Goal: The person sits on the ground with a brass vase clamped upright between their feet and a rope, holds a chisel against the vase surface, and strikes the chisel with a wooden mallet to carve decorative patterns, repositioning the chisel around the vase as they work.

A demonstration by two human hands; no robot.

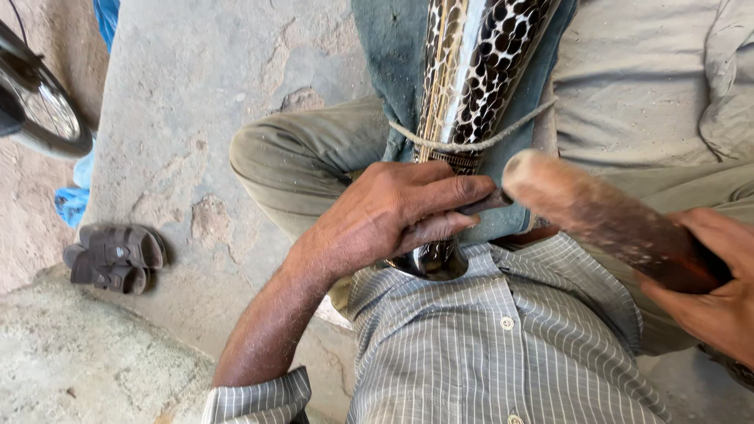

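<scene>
A long carved piece (471,86), dark with pale spotted patterning, is lying along the lap under a cord (471,144). The left hand (393,216) is gripping a small chisel (484,204) against it; the right hand (711,279) is clutching a wooden mallet (605,216).

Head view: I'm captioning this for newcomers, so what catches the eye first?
A carved piece with dark spots and pale stripes runs down the middle, tied with cord over a cloth. The left hand grips a thin tool against it, while the right hand holds a wooden mallet at the right.

left hand (393,216) gripping chisel (485,204), right hand (719,290) holding mallet (605,220)
</scene>
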